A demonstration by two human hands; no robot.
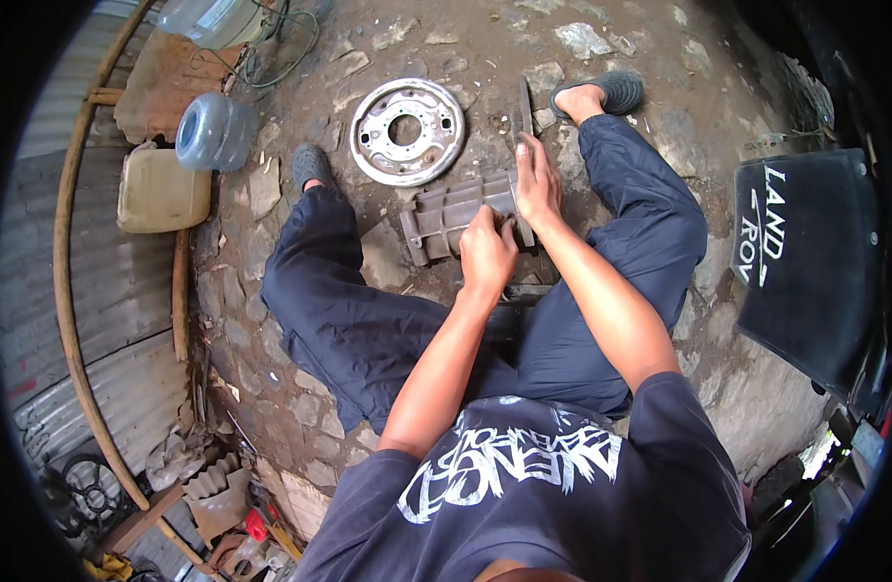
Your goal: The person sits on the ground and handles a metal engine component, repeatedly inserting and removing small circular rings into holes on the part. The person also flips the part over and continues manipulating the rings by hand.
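Note:
A ribbed grey metal housing [456, 210], like a gearbox casing, lies on its side on the ground between my legs. My left hand [490, 249] is closed near its right end, knuckles up; what the fingers hold is hidden. My right hand [538, 182] is at the casing's right end flange, fingers close together and fairly straight against a long, flat, dark metal bar [525, 105]. The bar points away from me past the fingertips, and its near part is hidden by the hand. Its exact kind is unclear.
A round metal wheel rim [407, 177] lies beyond the casing on the stony ground [378, 252]. At the left are a blue water jug [216, 133], a yellowish jerrycan [165, 191] and a corrugated metal wall [39, 223]. A black mudflap-like panel [805, 281] stands at the right.

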